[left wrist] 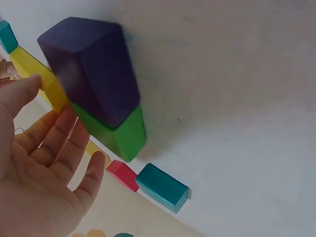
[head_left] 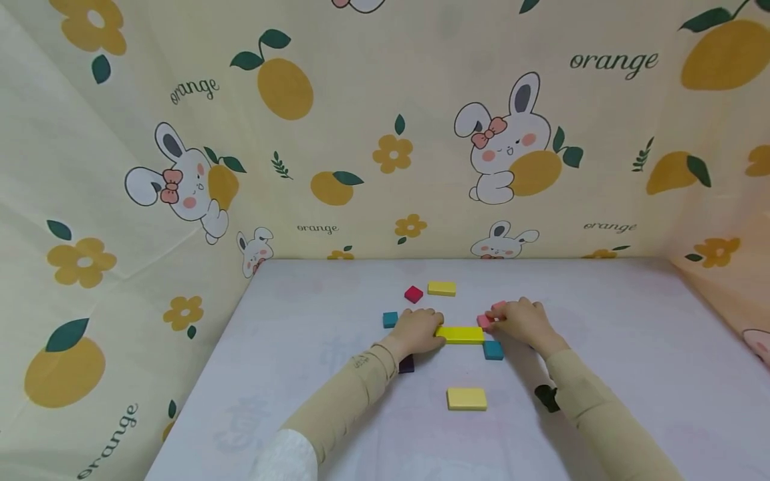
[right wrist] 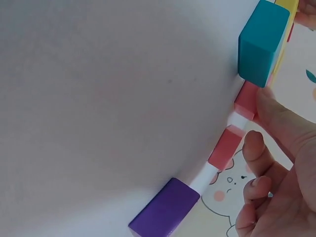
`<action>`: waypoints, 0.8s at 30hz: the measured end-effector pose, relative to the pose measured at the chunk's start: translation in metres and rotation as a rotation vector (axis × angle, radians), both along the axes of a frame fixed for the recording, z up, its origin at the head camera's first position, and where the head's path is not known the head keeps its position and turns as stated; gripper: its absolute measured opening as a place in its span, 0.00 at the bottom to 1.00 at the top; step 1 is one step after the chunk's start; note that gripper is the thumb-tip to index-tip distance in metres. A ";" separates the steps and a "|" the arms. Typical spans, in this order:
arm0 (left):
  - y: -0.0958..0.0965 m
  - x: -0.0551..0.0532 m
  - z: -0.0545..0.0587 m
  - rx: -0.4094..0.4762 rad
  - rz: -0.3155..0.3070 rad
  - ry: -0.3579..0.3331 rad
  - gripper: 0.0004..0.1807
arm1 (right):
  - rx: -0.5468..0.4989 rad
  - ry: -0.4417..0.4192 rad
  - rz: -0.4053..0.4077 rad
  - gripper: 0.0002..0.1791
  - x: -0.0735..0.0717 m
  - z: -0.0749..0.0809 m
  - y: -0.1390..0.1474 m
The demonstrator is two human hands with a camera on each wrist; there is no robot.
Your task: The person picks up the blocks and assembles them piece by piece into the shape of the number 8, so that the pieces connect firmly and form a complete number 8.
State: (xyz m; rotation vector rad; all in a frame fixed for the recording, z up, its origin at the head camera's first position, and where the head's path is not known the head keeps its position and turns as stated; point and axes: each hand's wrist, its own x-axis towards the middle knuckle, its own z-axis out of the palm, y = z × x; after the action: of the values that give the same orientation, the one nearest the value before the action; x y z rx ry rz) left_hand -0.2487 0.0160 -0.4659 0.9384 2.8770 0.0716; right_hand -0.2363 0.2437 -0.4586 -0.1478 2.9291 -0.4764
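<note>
A long yellow block (head_left: 460, 335) lies on the table, and my left hand (head_left: 419, 330) holds its left end between thumb and fingers. Beside those fingers, in the left wrist view, a green block (left wrist: 118, 136) adjoins a dark purple block (left wrist: 94, 69). My right hand (head_left: 529, 319) pinches a pink block (head_left: 484, 322) by the yellow block's right end; in the right wrist view the thumb (right wrist: 276, 111) presses it. A teal block (head_left: 494, 351) sits just in front of that pink one. A second pink block (right wrist: 226, 148) lies apart, near the curled right fingers.
Left of centre lies another teal block (head_left: 390, 320). A red block (head_left: 414, 294) and a yellow block (head_left: 442, 288) are farther back; one more pale yellow block (head_left: 466, 399) lies in front. The right wrist view shows a purple block (right wrist: 165, 210). A printed curtain (head_left: 361, 133) stands behind.
</note>
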 end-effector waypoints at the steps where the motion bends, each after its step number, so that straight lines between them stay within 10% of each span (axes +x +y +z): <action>1: -0.001 0.000 0.000 0.004 0.001 -0.002 0.18 | -0.005 -0.008 -0.004 0.20 0.000 0.000 0.000; 24: -0.064 -0.019 0.011 0.092 0.105 0.091 0.16 | 0.006 -0.010 -0.025 0.22 0.005 0.002 -0.003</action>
State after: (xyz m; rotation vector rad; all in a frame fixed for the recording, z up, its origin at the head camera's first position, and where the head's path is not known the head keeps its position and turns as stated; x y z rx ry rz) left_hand -0.2672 -0.0476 -0.4553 0.8246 3.0295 0.1767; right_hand -0.2315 0.2410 -0.4562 -0.1071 2.9260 -0.4702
